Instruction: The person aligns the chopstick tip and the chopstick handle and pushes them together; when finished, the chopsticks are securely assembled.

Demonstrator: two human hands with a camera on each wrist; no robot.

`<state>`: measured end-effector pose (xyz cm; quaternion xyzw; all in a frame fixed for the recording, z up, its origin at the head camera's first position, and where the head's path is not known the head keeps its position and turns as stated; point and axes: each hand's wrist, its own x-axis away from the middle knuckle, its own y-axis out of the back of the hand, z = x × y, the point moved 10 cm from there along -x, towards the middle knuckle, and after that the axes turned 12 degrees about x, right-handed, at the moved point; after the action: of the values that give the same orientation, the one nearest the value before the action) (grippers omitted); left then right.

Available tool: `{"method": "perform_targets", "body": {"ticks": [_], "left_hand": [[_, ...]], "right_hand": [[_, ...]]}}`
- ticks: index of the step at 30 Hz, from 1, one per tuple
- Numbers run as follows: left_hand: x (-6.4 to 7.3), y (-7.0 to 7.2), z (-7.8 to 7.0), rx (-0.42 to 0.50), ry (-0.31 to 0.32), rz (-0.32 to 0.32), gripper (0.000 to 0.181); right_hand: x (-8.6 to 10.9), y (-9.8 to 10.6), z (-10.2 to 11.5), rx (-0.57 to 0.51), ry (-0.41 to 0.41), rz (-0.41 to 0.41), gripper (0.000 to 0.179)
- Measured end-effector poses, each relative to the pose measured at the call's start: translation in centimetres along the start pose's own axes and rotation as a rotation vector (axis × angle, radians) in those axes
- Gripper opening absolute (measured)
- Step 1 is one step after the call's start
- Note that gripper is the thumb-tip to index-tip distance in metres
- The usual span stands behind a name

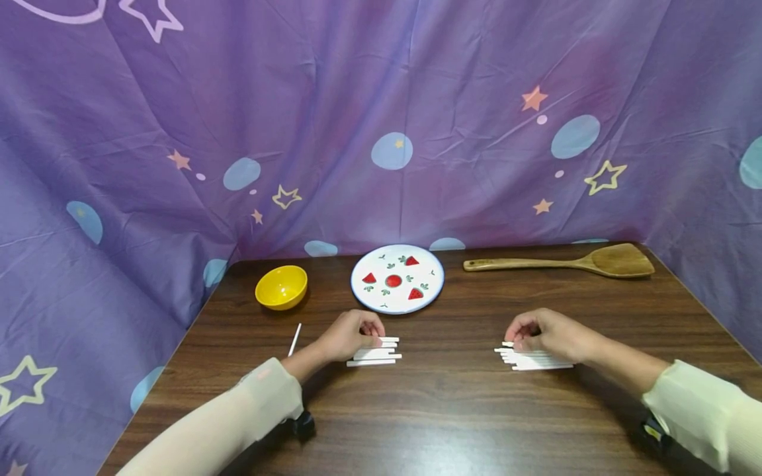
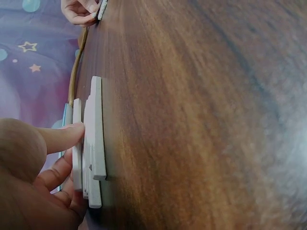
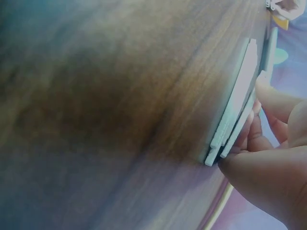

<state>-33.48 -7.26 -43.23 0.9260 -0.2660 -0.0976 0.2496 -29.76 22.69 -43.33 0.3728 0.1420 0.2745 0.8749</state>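
Observation:
My left hand (image 1: 350, 335) pinches a thin white stick (image 2: 77, 163) between thumb and fingers, at the far side of a row of white sticks (image 1: 374, 355). In the left wrist view the thumb lies on this stick, close beside the others. To the right, my right hand (image 1: 553, 334) holds another white stick (image 3: 238, 125) along the far edge of a second row of white sticks (image 1: 540, 361). Both rows lie flat on the table, their ends uneven. The fingers partly cover the sticks in the head view.
One loose white stick (image 1: 295, 338) lies beside my left wrist. Farther back on the brown wooden table (image 1: 452, 403) are a yellow bowl (image 1: 282, 288), a white plate (image 1: 397, 279) with watermelon pictures and a wooden spatula (image 1: 619, 260). A purple curtain (image 1: 333, 99) hangs behind.

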Motion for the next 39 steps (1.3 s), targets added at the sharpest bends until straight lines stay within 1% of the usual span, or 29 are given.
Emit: {"method": "perform_targets", "body": {"ticks": [4, 10, 12, 15, 20, 24, 27, 29, 31, 35, 39], "left_hand": [[-0.1, 0.2, -0.5, -0.017, -0.015, -0.001, 0.009], [-0.1, 0.5, -1.5, -0.037, -0.028, 0.007, 0.008], [-0.2, 0.6, -1.7, -0.023, -0.033, 0.01, 0.01], [-0.3, 0.7, -2.2, 0.029, -0.034, 0.021, 0.012], [-0.3, 0.5, -2.6, 0.172, -0.003, 0.066, 0.019], [-0.4, 0.2, -3.2, 0.25, 0.006, 0.105, 0.021], [-0.5, -0.2, -3.8, 0.279, 0.0, 0.141, 0.018], [-0.5, -0.4, -4.2, 0.274, -0.011, 0.157, 0.017], [-0.6, -0.5, -4.7, 0.247, -0.027, 0.165, 0.017], [-0.5, -0.7, -5.7, 0.198, -0.074, 0.171, 0.019], [-0.4, -0.9, -6.5, 0.215, -0.095, 0.182, 0.024]], "right_hand": [[-0.1, 0.2, 0.0, 0.01, -0.025, 0.009, 0.01], [-0.2, 0.6, 0.3, 0.077, -0.042, 0.002, 0.012], [-0.1, 0.8, 0.3, 0.076, -0.055, 0.001, 0.013], [-0.1, 0.9, 0.4, 0.053, -0.067, 0.002, 0.014], [-0.2, 1.2, 1.4, 0.009, -0.052, 0.004, 0.014], [-0.4, 1.3, 2.6, 0.015, -0.012, -0.005, 0.012], [-0.7, 1.4, 3.8, 0.069, 0.047, -0.027, 0.01], [-0.9, 1.4, 4.5, 0.1, 0.079, -0.043, 0.008], [-1.0, 1.5, 5.0, 0.114, 0.096, -0.052, 0.007], [-1.5, 1.6, 5.6, 0.126, 0.077, -0.058, 0.008], [-1.9, 1.7, 6.5, 0.155, 0.054, -0.058, 0.017]]}}
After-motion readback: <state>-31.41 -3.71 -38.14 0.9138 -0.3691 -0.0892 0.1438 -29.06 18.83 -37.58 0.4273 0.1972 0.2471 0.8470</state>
